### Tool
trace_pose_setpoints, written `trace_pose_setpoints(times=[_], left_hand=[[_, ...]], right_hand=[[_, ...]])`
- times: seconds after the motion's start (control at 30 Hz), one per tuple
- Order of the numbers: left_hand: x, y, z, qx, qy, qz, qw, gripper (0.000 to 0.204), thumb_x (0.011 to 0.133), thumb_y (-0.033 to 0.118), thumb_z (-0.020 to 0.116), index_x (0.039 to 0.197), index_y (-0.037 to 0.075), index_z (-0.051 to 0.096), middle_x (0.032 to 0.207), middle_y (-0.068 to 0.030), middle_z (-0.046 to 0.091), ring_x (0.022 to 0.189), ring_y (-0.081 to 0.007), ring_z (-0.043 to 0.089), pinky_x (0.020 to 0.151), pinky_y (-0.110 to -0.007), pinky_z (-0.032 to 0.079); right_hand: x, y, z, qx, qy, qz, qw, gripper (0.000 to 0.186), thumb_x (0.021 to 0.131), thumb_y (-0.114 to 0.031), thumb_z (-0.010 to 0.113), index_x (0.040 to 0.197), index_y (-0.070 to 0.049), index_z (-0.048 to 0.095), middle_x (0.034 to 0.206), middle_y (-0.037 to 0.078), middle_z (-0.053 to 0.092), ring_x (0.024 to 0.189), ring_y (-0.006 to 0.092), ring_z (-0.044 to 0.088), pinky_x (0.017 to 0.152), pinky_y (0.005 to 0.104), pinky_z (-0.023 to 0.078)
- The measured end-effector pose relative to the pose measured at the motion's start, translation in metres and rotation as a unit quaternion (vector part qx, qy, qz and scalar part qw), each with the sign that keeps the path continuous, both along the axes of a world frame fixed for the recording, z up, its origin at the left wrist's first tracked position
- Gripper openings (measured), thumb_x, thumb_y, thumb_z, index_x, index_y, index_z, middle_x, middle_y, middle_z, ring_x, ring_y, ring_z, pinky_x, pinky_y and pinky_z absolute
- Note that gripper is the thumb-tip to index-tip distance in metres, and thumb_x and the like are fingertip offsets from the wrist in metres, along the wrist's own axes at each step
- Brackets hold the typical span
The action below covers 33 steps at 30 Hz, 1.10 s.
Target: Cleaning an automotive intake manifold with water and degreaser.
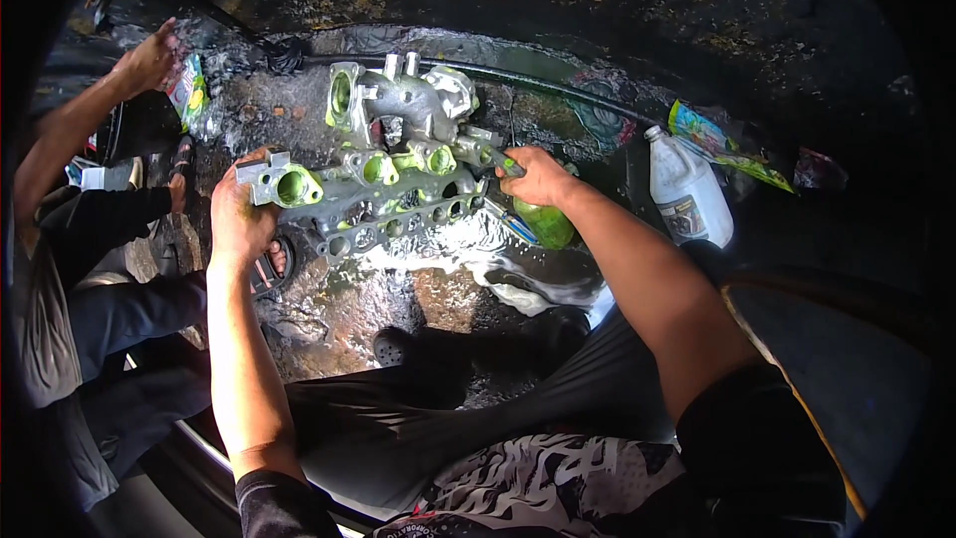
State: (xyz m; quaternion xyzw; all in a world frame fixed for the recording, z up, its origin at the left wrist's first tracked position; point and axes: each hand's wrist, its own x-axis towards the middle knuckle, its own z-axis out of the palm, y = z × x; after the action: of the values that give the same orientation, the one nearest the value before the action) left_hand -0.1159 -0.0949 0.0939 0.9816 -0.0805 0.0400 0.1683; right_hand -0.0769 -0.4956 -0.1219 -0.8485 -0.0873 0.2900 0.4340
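Observation:
A silver cast-metal manifold (403,105), with curved pipes, round ports and green-stained flanges, spans the middle. My left hand (244,219) is closed on its left end, beside a flange with a large round opening. My right hand (538,179) is closed at its right end, on a greyish, green-smeared part of it. A row of round holes runs along the lower edge. Under my right hand lies a green rounded object (546,226), partly hidden, with a thin blue item (518,229) beside it.
A white plastic jug (687,189) and colourful packets (732,149) lie at right. A black hose (597,100) crosses behind the manifold. At left, a co-worker's hand (149,60) is near another packet (187,90), with their legs and sandalled feet close by. The ground (339,319) looks wet and stained.

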Motion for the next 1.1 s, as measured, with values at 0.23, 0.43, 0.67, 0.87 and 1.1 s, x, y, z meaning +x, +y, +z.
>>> trace_pose_setpoints(times=[0.23,0.43,0.67,0.87,1.1], left_hand=[[0.002,0.023,-0.011,0.01,0.022,0.008,1.0,0.038,0.076,-0.001,0.073,0.113,0.005,0.073,0.114,-0.0159,0.075,0.108,-0.0346,0.072,0.094,-0.04,0.055],[-0.003,0.048,-0.025,-0.004,0.035,-0.029,0.999,0.038,0.08,0.002,0.071,0.117,0.007,0.07,0.105,-0.0151,0.076,0.103,-0.0337,0.073,0.089,-0.039,0.055],[-0.013,0.105,-0.075,-0.059,0.067,0.036,0.995,0.025,0.079,0.005,0.077,0.104,0.006,0.075,0.099,-0.0119,0.078,0.095,-0.0268,0.076,0.084,-0.038,0.057],[-0.023,0.146,-0.126,-0.22,0.101,0.093,0.966,0.029,0.082,0.007,0.085,0.109,0.005,0.074,0.095,-0.004,0.078,0.088,-0.0155,0.072,0.082,-0.034,0.056],[-0.026,0.17,-0.173,-0.287,0.187,0.189,0.92,0.025,0.086,0.006,0.081,0.107,0.0,0.07,0.081,-0.0059,0.072,0.05,-0.0125,0.06,0.042,-0.031,0.048]], right_hand=[[0.008,0.007,0.001,0.026,0.062,-0.014,0.998,0.021,0.081,-0.02,0.076,0.096,-0.006,0.074,0.08,0.008,0.071,0.073,0.0155,0.061,0.072,0.0331,0.051],[0.026,0.025,0.013,-0.019,0.125,0.013,0.992,0.031,0.079,-0.028,0.079,0.102,-0.007,0.076,0.089,0.007,0.074,0.081,0.0166,0.066,0.078,0.0316,0.052],[0.032,0.051,0.006,-0.037,0.063,0.032,0.997,0.042,0.079,-0.032,0.078,0.108,-0.002,0.075,0.093,0.012,0.075,0.084,0.0206,0.067,0.081,0.0342,0.053],[0.041,0.088,0.009,-0.082,0.067,0.027,0.994,0.045,0.076,-0.031,0.07,0.109,-0.001,0.074,0.106,0.025,0.074,0.1,0.0357,0.071,0.092,0.0417,0.055],[0.038,0.11,-0.003,-0.119,0.017,0.041,0.992,0.048,0.079,-0.03,0.072,0.116,0.0,0.072,0.115,0.027,0.071,0.105,0.0392,0.069,0.097,0.0416,0.054]])
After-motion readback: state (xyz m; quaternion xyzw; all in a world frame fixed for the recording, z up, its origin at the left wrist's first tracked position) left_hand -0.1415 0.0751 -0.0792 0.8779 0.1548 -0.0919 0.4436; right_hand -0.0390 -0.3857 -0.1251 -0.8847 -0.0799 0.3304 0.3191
